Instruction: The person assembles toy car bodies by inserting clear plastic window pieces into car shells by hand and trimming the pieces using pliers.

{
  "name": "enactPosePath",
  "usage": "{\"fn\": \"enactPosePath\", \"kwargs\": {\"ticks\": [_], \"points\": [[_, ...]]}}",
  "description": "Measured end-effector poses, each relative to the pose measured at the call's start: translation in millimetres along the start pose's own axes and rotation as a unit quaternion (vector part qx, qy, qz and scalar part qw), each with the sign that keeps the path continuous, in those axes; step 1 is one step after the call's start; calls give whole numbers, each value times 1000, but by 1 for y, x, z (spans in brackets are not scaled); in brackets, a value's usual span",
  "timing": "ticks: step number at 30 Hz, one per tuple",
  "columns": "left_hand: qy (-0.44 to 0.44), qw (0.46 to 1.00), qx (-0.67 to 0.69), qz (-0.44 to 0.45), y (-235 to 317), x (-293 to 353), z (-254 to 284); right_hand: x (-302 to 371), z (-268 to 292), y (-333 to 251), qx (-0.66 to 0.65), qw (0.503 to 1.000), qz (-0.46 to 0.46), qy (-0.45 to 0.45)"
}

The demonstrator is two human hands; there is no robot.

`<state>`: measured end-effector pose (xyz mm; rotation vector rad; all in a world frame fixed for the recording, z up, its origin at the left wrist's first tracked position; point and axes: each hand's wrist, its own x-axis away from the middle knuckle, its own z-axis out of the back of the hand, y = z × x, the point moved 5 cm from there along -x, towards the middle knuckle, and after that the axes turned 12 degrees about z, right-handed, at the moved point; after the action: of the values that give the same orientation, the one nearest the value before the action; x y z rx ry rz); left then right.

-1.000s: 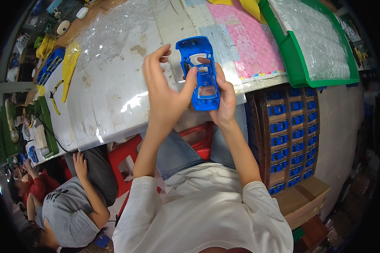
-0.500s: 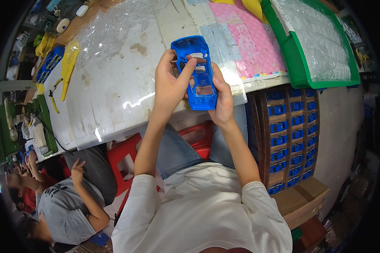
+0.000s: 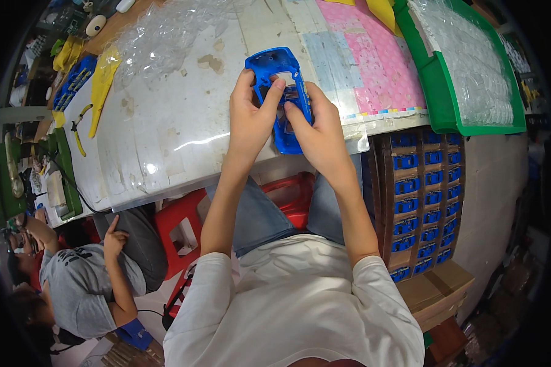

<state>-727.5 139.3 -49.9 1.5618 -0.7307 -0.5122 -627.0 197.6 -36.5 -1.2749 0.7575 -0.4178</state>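
A blue toy car body shell point(image 3: 275, 60), hollow side up with window openings, is held over the near edge of the white worktable point(image 3: 177, 113). My left hand point(image 3: 251, 116) grips its left side, with the thumb reaching inside the shell. On the opposite side my right hand point(image 3: 324, 131) wraps the edge, and its thumb presses into the middle of the shell. The fingertips beneath the shell are hidden.
At the far right stands a green tray point(image 3: 450, 104) of clear plastic parts. Below it, a partitioned box point(image 3: 413, 202) holds rows of blue car bodies. Clear plastic pieces point(image 3: 165, 37) and yellow-handled pliers point(image 3: 79, 131) lie leftward. A co-worker point(image 3: 92, 281) sits at left.
My right thumb has moved from the shell's right edge onto its inside, and the right hand has turned over it. The left hand keeps its hold.
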Motion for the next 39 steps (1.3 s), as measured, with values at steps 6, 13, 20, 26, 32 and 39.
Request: {"fn": "enactPosePath", "kwargs": {"ticks": [6,13,20,26,32,39], "points": [[2,998,-51,-37,0,2,-1,-5,1,0,8,999,2,52],[-7,998,-57,-16,-4,1,-4,-3,2,12,-17,997,-43,56],[-5,997,-80,-7,-5,1,-3,-2,0,12,-9,997,-32,69],[-2,998,-64,-10,-4,1,-5,-3,1,12,3,997,-31,68],[-41,993,-112,22,-7,-2,-6,-4,1,8,23,997,-23,65],[-48,992,-116,18,-3,1,-7,-3,0,10,11,997,-27,65]]}}
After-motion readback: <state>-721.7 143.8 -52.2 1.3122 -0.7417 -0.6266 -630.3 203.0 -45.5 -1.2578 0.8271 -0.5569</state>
